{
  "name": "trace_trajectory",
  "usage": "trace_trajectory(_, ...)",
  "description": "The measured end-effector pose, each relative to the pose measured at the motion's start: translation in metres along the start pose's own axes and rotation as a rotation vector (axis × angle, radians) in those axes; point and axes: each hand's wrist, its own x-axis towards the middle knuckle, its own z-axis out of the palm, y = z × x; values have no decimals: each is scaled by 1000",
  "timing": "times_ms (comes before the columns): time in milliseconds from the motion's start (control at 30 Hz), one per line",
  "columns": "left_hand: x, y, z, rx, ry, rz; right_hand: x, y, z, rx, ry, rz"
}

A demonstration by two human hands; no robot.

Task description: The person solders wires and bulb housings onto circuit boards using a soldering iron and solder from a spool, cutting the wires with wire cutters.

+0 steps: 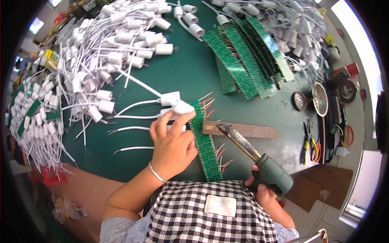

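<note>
Green circuit-board strip [210,158] lay at centre of frame, reaching down to the checked apron [182,214]; red and white wires [207,106] stuck out along its right edge. White plastic housing [182,107] sat at its upper left edge. Left hand [172,141]: fingers half bent, fingertips on the housing; firmness of hold could not be told. Right hand [264,193], lower right: closed around dark green soldering gun [279,174], tip at left end of brown bar [255,130], contact unclear. Upper left: heap of white, cabled sockets [164,49]. Upper right: stacked green boards [231,56]
</note>
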Motion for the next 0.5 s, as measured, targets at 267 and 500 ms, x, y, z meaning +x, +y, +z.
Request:
trace_trajectory(267,-8,-5,7,70,45,36,28,-15,-57,59,753,-459)
trace_trajectory(500,-9,2,11,91,37,78,73,-12,-164,-331,1169,-216)
